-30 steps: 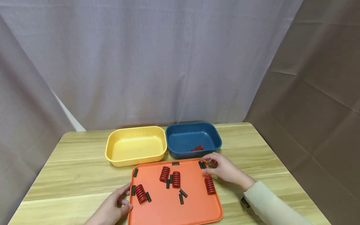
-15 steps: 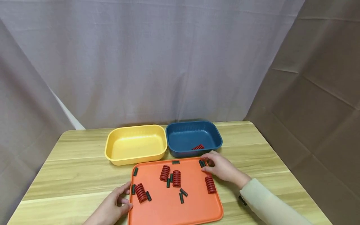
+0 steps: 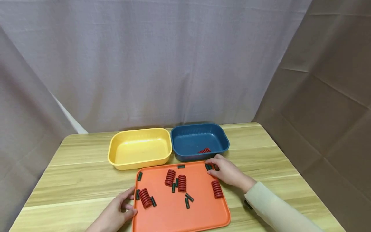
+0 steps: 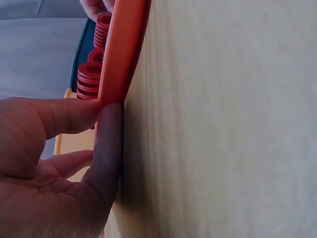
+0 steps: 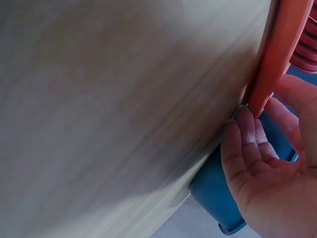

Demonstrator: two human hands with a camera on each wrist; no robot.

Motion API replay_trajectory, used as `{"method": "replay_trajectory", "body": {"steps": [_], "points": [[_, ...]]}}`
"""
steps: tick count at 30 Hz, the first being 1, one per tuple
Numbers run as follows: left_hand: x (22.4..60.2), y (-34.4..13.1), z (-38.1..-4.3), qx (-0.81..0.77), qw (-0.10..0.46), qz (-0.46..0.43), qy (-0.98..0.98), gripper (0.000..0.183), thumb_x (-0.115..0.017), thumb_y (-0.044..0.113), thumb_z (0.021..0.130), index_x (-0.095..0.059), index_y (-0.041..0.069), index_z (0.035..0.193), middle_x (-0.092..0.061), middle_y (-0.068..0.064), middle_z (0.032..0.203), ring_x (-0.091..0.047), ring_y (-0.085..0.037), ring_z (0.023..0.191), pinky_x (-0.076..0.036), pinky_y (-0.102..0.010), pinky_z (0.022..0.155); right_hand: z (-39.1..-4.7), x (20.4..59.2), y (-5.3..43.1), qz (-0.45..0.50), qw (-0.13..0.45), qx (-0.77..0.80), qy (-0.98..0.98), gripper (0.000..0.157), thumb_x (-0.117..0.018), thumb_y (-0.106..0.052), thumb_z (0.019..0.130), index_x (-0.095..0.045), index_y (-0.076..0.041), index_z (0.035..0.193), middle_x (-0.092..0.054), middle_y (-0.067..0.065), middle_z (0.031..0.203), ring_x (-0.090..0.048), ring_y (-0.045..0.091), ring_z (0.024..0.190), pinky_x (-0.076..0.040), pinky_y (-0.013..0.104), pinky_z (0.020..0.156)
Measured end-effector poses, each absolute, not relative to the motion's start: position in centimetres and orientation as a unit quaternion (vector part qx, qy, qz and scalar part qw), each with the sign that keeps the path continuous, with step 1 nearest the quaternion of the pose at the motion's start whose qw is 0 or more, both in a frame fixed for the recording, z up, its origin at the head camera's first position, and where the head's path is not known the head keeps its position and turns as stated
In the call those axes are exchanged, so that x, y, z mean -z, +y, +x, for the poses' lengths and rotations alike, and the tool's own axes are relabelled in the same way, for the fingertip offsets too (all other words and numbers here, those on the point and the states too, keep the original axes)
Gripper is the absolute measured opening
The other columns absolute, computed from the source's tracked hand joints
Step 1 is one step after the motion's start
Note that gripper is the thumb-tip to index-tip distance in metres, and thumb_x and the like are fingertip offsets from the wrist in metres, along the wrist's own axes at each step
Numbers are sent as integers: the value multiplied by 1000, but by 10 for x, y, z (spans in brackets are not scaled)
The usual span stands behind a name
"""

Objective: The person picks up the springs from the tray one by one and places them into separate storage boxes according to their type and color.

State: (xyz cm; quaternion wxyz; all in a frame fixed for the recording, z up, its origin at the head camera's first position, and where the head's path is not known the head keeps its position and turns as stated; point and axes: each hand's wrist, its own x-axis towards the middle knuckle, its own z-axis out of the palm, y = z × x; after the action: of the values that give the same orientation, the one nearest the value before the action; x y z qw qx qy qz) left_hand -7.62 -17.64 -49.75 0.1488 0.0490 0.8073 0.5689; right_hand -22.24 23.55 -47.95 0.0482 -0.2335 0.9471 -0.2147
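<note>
An orange tray (image 3: 203,219) bears thick red springs (image 3: 182,183) and several small dark green springs (image 3: 187,203). My left hand (image 3: 116,209) grips the tray's left rim; in the left wrist view, fingers (image 4: 111,134) of that hand press along the rim's outer side. At the far right corner my right hand (image 3: 229,170) curls thumb and index finger round dark green springs (image 3: 208,167) lying side by side, partly covered by the fingers. In the right wrist view, the other fingers (image 5: 245,144) of this hand hang outside the rim, and the springs there are hidden.
A yellow bin (image 3: 139,164) and a dark blue bin (image 3: 179,158) stand behind the tray, side by side. One red spring (image 3: 204,150) lies in the blue bin. A small dark object (image 3: 248,205) peeks out by the right sleeve (image 3: 269,203). Curtains enclose the wooden table (image 3: 63,183).
My right hand has shifted slightly left onto the corner springs, and its thumb and index finger have drawn closer together. The left hand has stayed on the tray's rim.
</note>
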Motion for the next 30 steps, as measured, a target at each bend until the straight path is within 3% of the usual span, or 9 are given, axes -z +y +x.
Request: {"method": "replay_trajectory", "body": {"steps": [11, 22, 30], "points": [[496, -177, -78, -568, 147, 43, 809, 80, -74, 1, 81, -28, -11, 145, -48, -17, 117, -58, -21, 89, -49, -25, 72, -222, 474, 235, -244, 36, 225, 943, 29, -73, -27, 88, -67, -17, 114, -51, -1, 99, -49, 16, 78, -43, 31, 70], [497, -177, -76, -567, 146, 44, 810, 80, -74, 1, 82, -28, -11, 146, -49, -17, 117, -59, -20, 88, -50, -25, 72, -214, 458, 228, -208, 25, 310, 927, 23, -75, -24, 86, -62, -19, 104, -59, -3, 91, -55, 14, 82, -49, 32, 75], [494, -175, -76, -571, 144, 40, 807, 80, -75, 0, 80, -29, -12, 145, -48, -17, 116, -58, -21, 88, -50, -25, 71, -214, 448, 214, -208, 16, 351, 913, 27, -76, -25, 86, -64, -14, 108, -60, -6, 88, -55, 12, 78, -49, 29, 70]]}}
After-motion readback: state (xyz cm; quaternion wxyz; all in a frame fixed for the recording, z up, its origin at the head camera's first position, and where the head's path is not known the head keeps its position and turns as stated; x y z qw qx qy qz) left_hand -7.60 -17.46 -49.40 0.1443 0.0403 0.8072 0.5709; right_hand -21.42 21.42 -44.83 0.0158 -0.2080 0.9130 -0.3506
